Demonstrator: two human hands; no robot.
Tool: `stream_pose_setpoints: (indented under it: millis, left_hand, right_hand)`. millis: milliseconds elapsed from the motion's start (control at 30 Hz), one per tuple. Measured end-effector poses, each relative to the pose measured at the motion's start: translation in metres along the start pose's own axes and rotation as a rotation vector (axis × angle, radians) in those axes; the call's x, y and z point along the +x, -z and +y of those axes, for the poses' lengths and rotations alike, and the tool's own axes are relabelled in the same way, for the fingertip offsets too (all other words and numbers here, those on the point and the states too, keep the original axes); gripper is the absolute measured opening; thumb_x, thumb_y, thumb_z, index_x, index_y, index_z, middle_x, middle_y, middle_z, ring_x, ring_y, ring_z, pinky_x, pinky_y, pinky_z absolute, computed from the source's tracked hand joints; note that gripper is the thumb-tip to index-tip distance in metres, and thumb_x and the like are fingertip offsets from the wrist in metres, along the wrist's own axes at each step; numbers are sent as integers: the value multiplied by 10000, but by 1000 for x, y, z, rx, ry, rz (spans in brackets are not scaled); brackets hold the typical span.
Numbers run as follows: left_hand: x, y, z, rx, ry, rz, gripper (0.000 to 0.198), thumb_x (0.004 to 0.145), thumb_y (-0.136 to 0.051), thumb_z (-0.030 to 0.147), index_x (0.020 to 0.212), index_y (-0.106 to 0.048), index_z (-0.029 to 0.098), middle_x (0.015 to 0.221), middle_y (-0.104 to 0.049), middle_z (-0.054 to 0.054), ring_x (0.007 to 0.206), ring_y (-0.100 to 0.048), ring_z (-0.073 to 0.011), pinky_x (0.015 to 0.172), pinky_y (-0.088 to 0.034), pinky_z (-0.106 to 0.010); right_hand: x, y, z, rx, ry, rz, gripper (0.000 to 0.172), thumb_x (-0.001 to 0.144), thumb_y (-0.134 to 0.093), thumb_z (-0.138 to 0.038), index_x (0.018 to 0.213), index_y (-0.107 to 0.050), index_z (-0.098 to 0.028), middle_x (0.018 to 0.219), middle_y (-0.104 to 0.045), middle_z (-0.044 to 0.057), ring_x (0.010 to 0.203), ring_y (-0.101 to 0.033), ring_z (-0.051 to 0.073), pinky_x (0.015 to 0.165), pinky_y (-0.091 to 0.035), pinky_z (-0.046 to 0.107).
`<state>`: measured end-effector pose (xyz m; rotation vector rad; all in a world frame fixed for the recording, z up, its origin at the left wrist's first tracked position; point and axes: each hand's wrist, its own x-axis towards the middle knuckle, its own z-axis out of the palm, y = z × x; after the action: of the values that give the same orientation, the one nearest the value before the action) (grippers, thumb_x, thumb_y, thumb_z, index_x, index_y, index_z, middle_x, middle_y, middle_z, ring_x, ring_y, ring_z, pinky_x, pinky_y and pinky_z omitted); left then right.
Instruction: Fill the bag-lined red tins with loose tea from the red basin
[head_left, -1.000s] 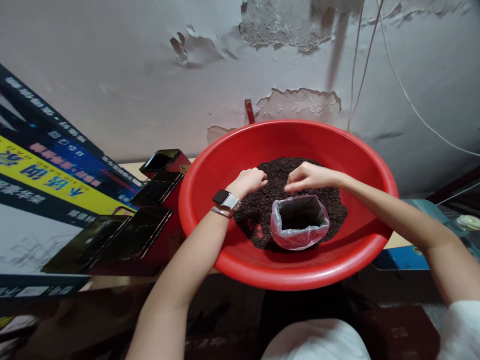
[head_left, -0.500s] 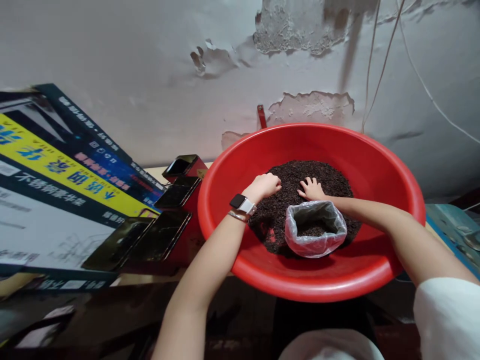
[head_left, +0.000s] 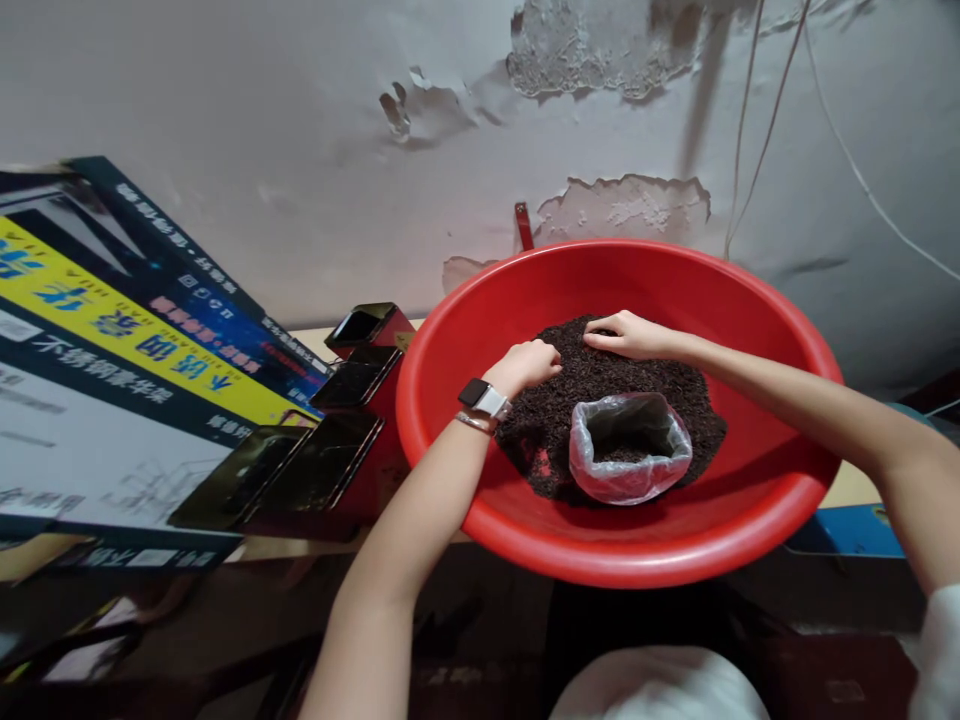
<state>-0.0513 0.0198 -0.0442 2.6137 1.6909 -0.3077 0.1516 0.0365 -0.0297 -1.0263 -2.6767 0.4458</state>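
Observation:
A wide red plastic basin [head_left: 757, 310] holds a heap of dark brown loose material [head_left: 637, 375] that looks like dry tea leaves. At the left of the heap is my left hand [head_left: 531, 366], its fingers curled closed and their tips turned down; whatever they hold is hidden. My right hand [head_left: 628, 335] lies low over the far side of the heap, fingers stretched out to the left and thumb a little apart. Nearer me, a clear plastic bag [head_left: 628, 478] stands in the basin with its mouth open upward, some of the dark material inside.
Left of the basin stand several dark red tins with dark, shiny tops [head_left: 322, 460]. Large printed cardboard boxes [head_left: 135, 330] lean beyond them. Behind is a peeling wall [head_left: 300, 150] with hanging cords [head_left: 750, 130]. A blue object [head_left: 855, 530] lies at the right.
My right hand has moved away from me, from just behind the bag to the far side of the heap, its fingers less spread. My left hand has stayed nearly still.

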Motion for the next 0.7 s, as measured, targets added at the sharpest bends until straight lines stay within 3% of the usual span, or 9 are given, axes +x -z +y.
stream_pose_setpoints:
  millis: [100, 267, 433, 567, 700]
  left_hand:
    - [1, 0, -2, -8, 12, 0, 297, 887, -441, 324, 1016, -693, 235, 1030, -702, -79, 906, -649, -217, 686, -454, -255]
    - [1, 0, -8, -26, 27, -1, 292, 882, -446, 343, 1011, -694, 257, 1014, -704, -56, 890, -640, -201, 675, -437, -236]
    - [6, -6, -17, -54, 34, -12, 296, 877, -446, 353, 993, -699, 255, 1007, -708, -48, 865, -639, -193, 680, -435, -238]
    - [15, -16, -21, -105, 34, -75, 296, 876, -462, 343, 1051, -677, 237, 1067, -700, -40, 926, -636, -179, 749, -446, -224]
    - [25, -33, -14, -181, 49, -146, 328, 871, -498, 322, 1142, -624, 187, 1194, -651, -73, 1041, -616, -196, 843, -451, -230]
  right_hand:
    - [-23, 19, -32, 133, 193, -141, 404, 919, -397, -423, 973, -654, -116, 811, -636, 23, 672, -505, 102, 662, -355, 219]
    - [-37, 14, -48, 106, 217, -413, 390, 926, -405, -403, 983, -674, -126, 763, -648, 22, 623, -508, 98, 632, -360, 222]
    - [-37, 15, -39, 183, 215, -469, 453, 903, -453, -506, 1035, -698, -149, 946, -698, 43, 827, -595, 132, 737, -399, 219]
    - [-38, 22, -33, 358, 148, -477, 555, 882, -434, -589, 1000, -718, -126, 924, -706, 71, 817, -612, 144, 711, -430, 229]
    - [-36, 22, -27, 568, 132, -445, 656, 865, -395, -654, 819, -736, -96, 856, -711, 107, 784, -621, 152, 718, -458, 253]
